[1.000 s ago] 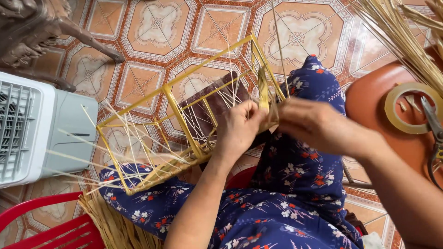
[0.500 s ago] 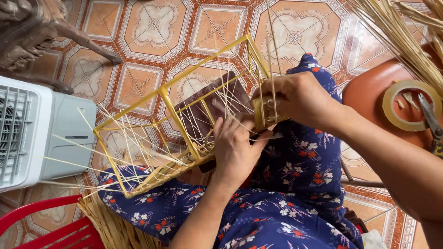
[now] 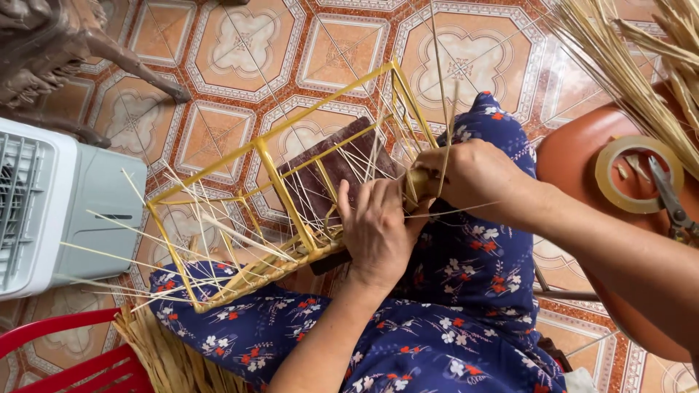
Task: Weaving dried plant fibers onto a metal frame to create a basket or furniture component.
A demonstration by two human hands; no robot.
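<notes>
Our left hand (image 3: 375,233) lies open against the yellow wire frame (image 3: 291,196); at 2 o'clock, our right hand (image 3: 473,178) pinches straw strands (image 3: 440,94).

Yellow frame (image 3: 291,196): one
Hands: two, left hand (image 3: 375,233), right hand (image 3: 473,178)
Tape roll (image 3: 637,175): one
Scissors (image 3: 670,200): one
Fan (image 3: 54,207): one

Soft, even daylight, faint shadows, sharp focus throughout, slight wide-angle stretching at edges.
</notes>
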